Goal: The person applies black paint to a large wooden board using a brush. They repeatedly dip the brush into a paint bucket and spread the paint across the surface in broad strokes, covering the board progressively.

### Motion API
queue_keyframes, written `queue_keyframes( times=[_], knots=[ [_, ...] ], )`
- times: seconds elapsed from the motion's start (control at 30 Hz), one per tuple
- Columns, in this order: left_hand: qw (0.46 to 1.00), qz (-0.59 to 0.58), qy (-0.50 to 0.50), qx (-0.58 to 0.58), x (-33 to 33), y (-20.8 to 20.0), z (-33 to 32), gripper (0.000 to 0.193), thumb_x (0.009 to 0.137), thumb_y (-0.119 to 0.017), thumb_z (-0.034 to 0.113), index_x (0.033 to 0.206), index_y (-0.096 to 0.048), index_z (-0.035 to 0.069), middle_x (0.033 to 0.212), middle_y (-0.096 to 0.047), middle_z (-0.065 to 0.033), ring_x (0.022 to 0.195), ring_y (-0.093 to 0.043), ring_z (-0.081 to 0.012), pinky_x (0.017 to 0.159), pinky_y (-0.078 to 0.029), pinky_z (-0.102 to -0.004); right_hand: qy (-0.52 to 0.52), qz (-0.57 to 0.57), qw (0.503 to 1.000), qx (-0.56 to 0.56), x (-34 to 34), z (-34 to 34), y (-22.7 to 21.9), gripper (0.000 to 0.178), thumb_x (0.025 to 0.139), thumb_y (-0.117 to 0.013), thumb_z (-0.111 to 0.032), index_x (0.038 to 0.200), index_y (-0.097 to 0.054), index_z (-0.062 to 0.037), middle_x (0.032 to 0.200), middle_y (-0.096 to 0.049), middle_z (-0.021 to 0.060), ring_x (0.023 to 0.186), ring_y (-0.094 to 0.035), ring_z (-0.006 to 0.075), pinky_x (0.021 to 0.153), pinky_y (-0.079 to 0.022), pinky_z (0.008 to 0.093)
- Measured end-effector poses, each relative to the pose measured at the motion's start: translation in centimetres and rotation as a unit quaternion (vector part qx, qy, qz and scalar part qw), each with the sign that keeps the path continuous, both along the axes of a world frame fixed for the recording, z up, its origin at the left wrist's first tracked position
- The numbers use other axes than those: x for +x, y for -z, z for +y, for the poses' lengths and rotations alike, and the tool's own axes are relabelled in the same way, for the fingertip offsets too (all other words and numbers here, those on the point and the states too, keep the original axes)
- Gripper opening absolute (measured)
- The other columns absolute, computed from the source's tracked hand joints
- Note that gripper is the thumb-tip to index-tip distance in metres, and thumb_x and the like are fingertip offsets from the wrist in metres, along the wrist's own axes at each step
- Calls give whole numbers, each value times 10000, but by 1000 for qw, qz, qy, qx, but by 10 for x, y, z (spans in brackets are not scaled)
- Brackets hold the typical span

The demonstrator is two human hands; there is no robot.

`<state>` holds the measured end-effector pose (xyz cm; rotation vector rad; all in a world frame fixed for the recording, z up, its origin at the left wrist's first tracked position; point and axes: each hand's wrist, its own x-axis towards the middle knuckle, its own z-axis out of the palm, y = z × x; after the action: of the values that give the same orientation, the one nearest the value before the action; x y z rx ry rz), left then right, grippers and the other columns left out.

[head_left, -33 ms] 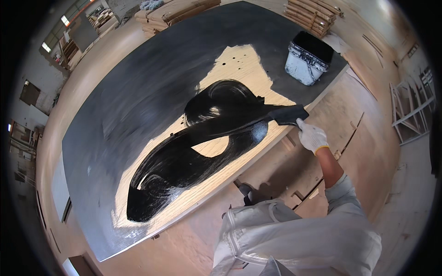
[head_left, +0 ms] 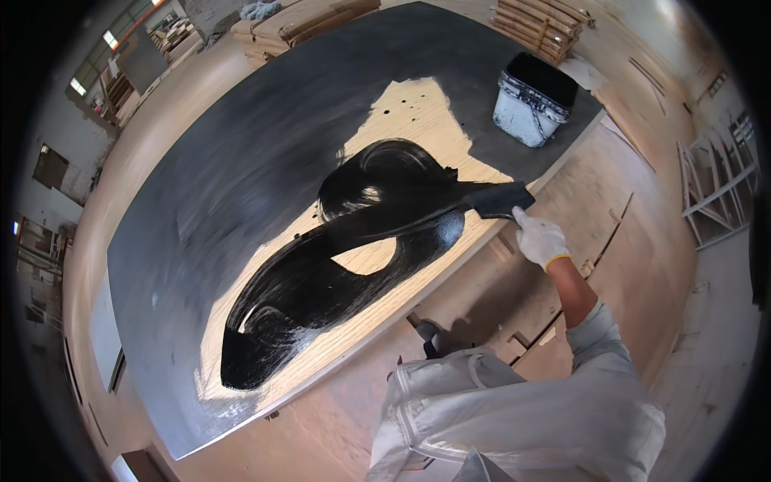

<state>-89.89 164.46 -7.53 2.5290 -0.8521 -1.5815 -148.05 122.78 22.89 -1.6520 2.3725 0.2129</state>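
Observation:
My right hand (head_left: 540,239), in a white glove with a yellow cuff, is closed on a wide flat brush (head_left: 499,201) coated in black. The brush lies at the near right edge of a large board (head_left: 241,153). Wet black paint (head_left: 309,277) spreads in loops and streaks over the board's bare wood-grain patch (head_left: 418,112), with a few dark drops at its far end. Around that patch the surface is dark grey. Beyond my hand, a white bucket (head_left: 530,108) smeared with black stands on the board's far right corner, its inside black. My left hand is out of view.
Stacked brown boards (head_left: 540,30) sit behind the far right, and a wrapped stack (head_left: 297,28) lies at the back. A pale metal frame (head_left: 717,193) leans at the far right. A dark shoe (head_left: 430,333) shows below the board's near edge.
The whole scene shifts very slightly to the left. My right hand keeps its hold on the brush at the board's edge, and the paint looks the same.

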Motion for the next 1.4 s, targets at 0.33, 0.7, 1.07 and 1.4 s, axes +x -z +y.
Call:
queue_keyframes(
  times=[0.33, 0.7, 1.07, 1.4],
  knots=[
    [927, 114, -321, -155, 97, -20, -99, 164, 1029, -653, 211, 1103, -678, 67, 916, -735, -102, 676, -703, -233, 545, -584, -390, -62, -18, 997, -32, -49, -63, -10, 526, 994, -564, -216, 1519, -600, -214, 1333, -725, 189, 1205, -700, 399, 1012, -558, 523],
    [959, 71, -272, -20, 47, 0, 11, 174, 1004, -642, 200, 1092, -691, 58, 902, -736, -99, 663, -703, -235, 539, -577, -397, -90, -7, 995, 36, 42, 46, -22, 513, 1004, -557, -272, 1510, -602, -200, 1153, -764, 219, 1071, -727, 420, 928, -559, 549],
    [957, 82, -278, -4, 30, 9, 28, 219, 1000, -611, 198, 1131, -717, 58, 901, -742, -101, 713, -726, -265, 586, -598, -437, -185, 1, 982, 42, 53, -50, -24, 520, 1002, -585, -282, 1516, -590, -199, 1235, -753, 195, 1131, -719, 402, 975, -562, 517],
    [901, 78, -400, -147, 4, -29, -62, 182, 1009, -648, 186, 1085, -713, 34, 902, -736, -84, 652, -689, -200, 526, -556, -344, -373, -57, 926, 13, 213, -219, -13, 421, 1081, -426, -203, 1424, -651, -109, 1305, -748, 179, 1198, -723, 373, 972, -585, 511]
  ],
)
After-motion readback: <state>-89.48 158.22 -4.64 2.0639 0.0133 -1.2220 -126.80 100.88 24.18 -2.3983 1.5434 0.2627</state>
